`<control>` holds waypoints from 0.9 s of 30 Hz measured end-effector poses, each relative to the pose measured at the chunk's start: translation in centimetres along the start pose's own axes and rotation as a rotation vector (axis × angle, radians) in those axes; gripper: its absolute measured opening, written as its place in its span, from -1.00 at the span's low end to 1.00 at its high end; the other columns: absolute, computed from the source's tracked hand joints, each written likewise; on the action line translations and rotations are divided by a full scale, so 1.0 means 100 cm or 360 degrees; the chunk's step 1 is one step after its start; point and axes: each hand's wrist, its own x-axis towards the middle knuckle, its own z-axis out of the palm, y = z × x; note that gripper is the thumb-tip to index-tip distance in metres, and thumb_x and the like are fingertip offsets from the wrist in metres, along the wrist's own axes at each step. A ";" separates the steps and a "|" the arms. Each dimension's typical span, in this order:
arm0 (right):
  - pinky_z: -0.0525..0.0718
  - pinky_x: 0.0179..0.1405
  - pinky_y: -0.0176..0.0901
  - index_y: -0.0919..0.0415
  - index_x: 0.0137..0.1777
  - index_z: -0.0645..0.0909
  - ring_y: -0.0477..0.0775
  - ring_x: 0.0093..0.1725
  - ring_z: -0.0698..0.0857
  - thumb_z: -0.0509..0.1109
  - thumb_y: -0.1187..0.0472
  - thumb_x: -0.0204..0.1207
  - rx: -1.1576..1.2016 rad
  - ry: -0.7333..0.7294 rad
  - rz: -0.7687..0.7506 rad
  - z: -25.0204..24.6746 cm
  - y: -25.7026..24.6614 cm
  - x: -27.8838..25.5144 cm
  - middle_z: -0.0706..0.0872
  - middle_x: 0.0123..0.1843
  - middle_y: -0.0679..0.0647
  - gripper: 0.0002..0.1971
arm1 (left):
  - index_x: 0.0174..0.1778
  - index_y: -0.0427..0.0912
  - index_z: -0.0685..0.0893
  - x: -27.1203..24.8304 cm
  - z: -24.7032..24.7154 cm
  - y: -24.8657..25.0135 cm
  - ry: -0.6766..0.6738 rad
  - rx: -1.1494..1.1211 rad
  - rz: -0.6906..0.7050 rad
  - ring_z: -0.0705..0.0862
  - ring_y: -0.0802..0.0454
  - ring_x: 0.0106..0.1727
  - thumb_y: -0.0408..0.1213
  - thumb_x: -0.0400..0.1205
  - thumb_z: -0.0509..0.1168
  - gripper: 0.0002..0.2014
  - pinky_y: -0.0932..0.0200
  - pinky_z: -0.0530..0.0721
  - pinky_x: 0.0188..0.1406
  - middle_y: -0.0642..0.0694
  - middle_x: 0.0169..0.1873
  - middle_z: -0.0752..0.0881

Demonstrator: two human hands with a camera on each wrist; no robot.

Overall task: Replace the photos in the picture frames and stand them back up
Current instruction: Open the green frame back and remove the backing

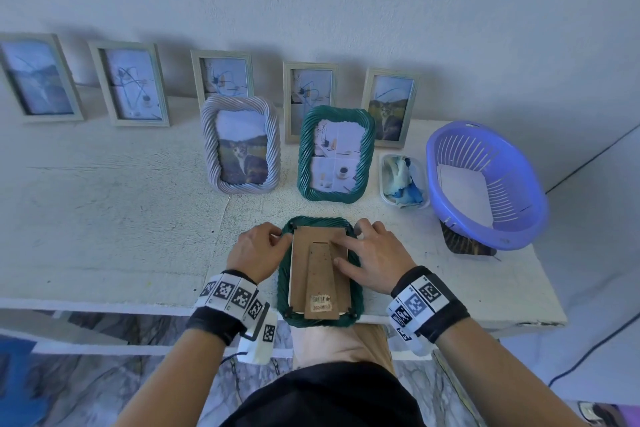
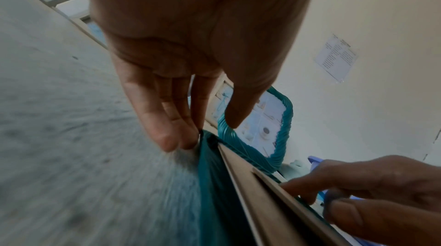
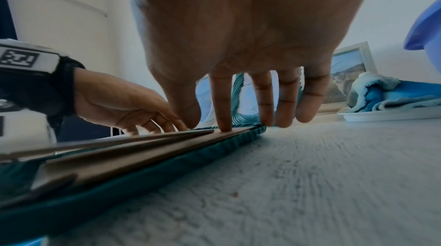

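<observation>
A green rope-pattern picture frame (image 1: 284,288) lies face down at the front edge of the white table (image 1: 121,218). Its brown backing board (image 1: 302,250) faces up, with the stand leg (image 1: 320,281) folded flat on it. My left hand (image 1: 258,251) is at the frame's far left corner; its fairly straight fingertips (image 2: 186,140) touch the small black tab there, and the thumb hovers apart. My right hand (image 1: 374,258) lies spread over the right side. Its index finger (image 3: 223,118) presses on the board (image 3: 143,148), and the other fingers reach the green rim (image 3: 167,174).
Behind stand a white rope frame with a cat photo (image 1: 241,144) and a second green rope frame (image 1: 336,154). Several pale frames (image 1: 131,83) line the wall. At right are a small tray of blue-white cloth (image 1: 403,180) and a purple basket (image 1: 485,184).
</observation>
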 end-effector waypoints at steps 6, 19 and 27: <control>0.53 0.07 0.00 -0.17 0.47 0.44 0.19 0.13 0.47 0.12 -0.22 0.60 0.0046 -0.0026 0.0053 -0.002 -0.002 0.000 0.44 0.21 0.11 -0.53 | -0.18 -0.05 0.63 0.029 -0.004 0.017 -0.0084 0.0268 -0.0124 0.75 -0.14 -0.22 0.29 0.56 0.24 -0.56 0.03 0.73 -0.11 -0.15 -0.21 0.74; 0.52 0.08 -0.01 -0.16 0.48 0.45 0.21 0.14 0.49 0.16 -0.14 0.61 0.0068 -0.0009 0.0074 -0.003 -0.004 -0.001 0.44 0.22 0.12 -0.56 | -0.29 -0.08 0.66 0.034 -0.014 0.018 -0.0175 0.0105 -0.0113 0.78 -0.20 -0.17 -0.12 0.56 0.43 -0.84 -0.11 0.80 -0.07 -0.25 -0.24 0.79; 0.57 0.14 0.07 0.09 0.35 0.59 0.21 0.20 0.48 0.22 0.08 0.61 0.0356 0.0061 -0.0078 0.001 -0.001 -0.034 0.50 0.34 0.09 -0.65 | 0.61 -0.06 0.29 -0.014 -0.013 0.020 -0.0263 0.0510 0.0053 0.53 -0.14 0.41 0.50 0.42 0.24 -0.04 -0.11 0.57 0.31 -0.14 0.40 0.53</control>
